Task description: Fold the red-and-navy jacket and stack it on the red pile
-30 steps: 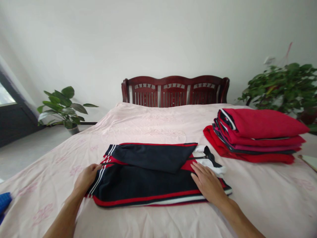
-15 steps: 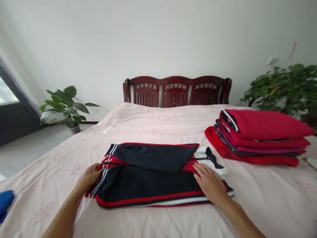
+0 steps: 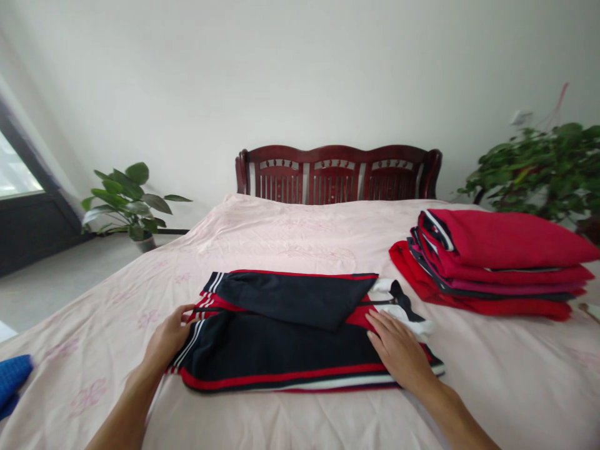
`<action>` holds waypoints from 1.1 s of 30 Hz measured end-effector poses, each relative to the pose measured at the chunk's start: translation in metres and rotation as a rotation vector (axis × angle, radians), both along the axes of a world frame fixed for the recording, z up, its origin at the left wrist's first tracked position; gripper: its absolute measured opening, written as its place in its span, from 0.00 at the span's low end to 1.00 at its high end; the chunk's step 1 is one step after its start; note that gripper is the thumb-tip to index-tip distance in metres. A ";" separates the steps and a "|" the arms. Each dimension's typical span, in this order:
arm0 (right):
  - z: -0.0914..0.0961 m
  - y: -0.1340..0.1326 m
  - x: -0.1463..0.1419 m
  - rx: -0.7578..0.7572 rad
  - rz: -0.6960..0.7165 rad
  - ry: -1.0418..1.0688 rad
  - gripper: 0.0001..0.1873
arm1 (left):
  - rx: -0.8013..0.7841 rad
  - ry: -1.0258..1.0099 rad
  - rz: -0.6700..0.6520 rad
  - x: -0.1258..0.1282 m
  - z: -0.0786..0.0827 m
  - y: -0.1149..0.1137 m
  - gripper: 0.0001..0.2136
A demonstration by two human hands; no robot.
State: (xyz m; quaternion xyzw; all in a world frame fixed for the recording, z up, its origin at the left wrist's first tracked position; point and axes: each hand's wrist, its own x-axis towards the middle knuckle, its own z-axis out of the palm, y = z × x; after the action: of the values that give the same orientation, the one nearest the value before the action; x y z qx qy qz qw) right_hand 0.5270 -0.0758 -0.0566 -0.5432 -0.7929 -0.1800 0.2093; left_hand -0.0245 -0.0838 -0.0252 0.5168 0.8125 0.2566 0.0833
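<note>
A folded navy garment with red and white stripes (image 3: 281, 340) lies on the pink bedspread (image 3: 290, 231) in front of me. My left hand (image 3: 169, 337) grips its left striped edge, fingers curled round the cloth. My right hand (image 3: 398, 353) lies flat on the garment's right end, fingers stretched out, beside the white collar part (image 3: 403, 309).
A stack of folded red and navy clothes (image 3: 492, 259) sits on the bed at the right. A dark wooden headboard (image 3: 340, 175) stands at the far end. Potted plants stand at the left (image 3: 126, 203) and right (image 3: 548, 169). Something blue (image 3: 12, 384) lies at the left edge.
The view has shifted slightly. My left hand has closed a little more on the garment's left edge; my right hand stays flat in place.
</note>
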 end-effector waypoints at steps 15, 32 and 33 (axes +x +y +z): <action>-0.001 0.001 0.001 0.013 0.029 0.012 0.23 | 0.199 -0.092 -0.043 0.016 0.014 -0.019 0.20; -0.001 0.001 0.001 0.017 0.025 0.013 0.23 | 0.114 -0.101 -0.196 0.015 0.011 -0.020 0.22; -0.001 0.001 0.001 0.018 0.024 0.016 0.23 | 0.124 -0.094 -0.163 0.015 0.012 -0.021 0.22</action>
State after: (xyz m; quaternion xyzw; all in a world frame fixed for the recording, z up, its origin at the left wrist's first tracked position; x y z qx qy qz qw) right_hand 0.5280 -0.0745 -0.0579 -0.5330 -0.7961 -0.1802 0.2226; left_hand -0.0092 -0.1046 -0.0136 0.5727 0.7454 0.3230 0.1099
